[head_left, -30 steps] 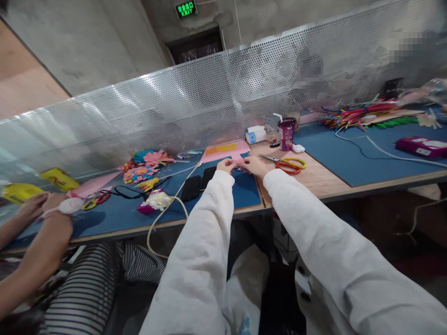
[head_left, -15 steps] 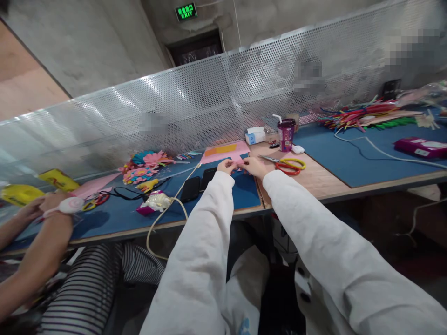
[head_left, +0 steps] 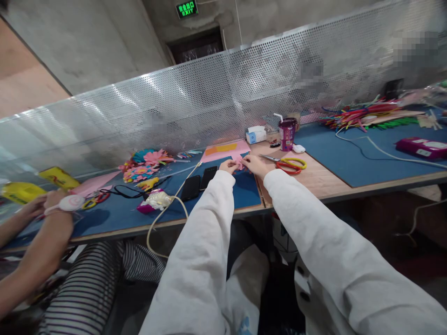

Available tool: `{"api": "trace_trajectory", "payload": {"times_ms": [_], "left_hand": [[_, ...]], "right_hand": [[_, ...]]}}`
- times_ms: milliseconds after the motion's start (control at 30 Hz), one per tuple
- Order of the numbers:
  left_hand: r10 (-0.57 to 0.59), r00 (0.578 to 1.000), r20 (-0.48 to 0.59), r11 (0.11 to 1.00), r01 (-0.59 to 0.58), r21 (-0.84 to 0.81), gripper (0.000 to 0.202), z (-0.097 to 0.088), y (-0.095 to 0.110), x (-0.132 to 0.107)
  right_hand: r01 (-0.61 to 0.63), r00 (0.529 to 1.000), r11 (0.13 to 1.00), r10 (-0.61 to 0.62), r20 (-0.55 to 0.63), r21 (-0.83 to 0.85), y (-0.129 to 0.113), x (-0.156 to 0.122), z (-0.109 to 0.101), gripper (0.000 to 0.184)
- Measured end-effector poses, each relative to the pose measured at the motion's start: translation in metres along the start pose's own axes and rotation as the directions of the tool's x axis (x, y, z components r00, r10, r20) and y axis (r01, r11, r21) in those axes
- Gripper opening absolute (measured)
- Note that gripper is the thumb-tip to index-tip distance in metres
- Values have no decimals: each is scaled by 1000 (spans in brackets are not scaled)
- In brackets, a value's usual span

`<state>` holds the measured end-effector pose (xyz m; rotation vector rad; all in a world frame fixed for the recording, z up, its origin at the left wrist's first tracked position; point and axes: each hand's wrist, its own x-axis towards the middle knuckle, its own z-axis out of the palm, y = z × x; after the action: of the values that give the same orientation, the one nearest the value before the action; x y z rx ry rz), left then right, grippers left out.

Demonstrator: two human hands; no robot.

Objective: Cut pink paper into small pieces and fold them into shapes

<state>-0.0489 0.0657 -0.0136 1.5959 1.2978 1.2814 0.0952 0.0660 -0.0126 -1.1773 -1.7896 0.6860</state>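
Observation:
Between my two hands is a small piece of pink paper (head_left: 239, 161), its shape partly covered by my fingers. My left hand (head_left: 228, 166) pinches it from the left side. From the right, my right hand (head_left: 253, 164) grips it with bent fingers. Just behind lie a pink sheet (head_left: 240, 148) and an orange-yellow piece of paper (head_left: 223, 148). To the right of my right hand rest scissors (head_left: 291, 164) with red and yellow handles. Two dark phones (head_left: 191, 188) lie left of my left hand.
A lidded purple cup (head_left: 287, 135) with a straw stands near a tissue pack (head_left: 256, 135). Paper flowers (head_left: 146, 165) are heaped at left, beside a co-worker's hands (head_left: 45, 204). A pale cable (head_left: 181, 197) hangs over the table edge. Bundled pipe cleaners (head_left: 366, 114) lie at right.
My hands have shifted slightly, with the fingers a little further apart and more of the pink paper showing between them. The co-worker's hands have barely moved.

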Motion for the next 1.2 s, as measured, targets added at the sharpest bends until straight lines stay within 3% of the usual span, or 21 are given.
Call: {"api": "trace_trajectory", "payload": {"times_ms": [433, 667, 833, 1033, 1200], "left_hand": [[-27, 994, -104, 997, 20, -70, 14, -2, 1, 5], [-13, 995, -101, 998, 7, -65, 16, -3, -1, 7], [-83, 990, -116, 995, 77, -61, 16, -3, -2, 11], [-7, 997, -76, 996, 0, -88, 18, -4, -6, 11], [-70, 994, -86, 996, 65, -57, 12, -2, -4, 12]], "right_hand": [[15, 999, 997, -18, 45, 73, 8, 4, 4, 25], [102, 994, 994, -100, -34, 50, 9, 5, 3, 22], [111, 993, 988, -108, -38, 110, 9, 6, 4, 13], [108, 991, 982, -94, -93, 156, 11, 7, 6, 11], [129, 989, 961, -106, -105, 244, 11, 7, 5, 15]]}}
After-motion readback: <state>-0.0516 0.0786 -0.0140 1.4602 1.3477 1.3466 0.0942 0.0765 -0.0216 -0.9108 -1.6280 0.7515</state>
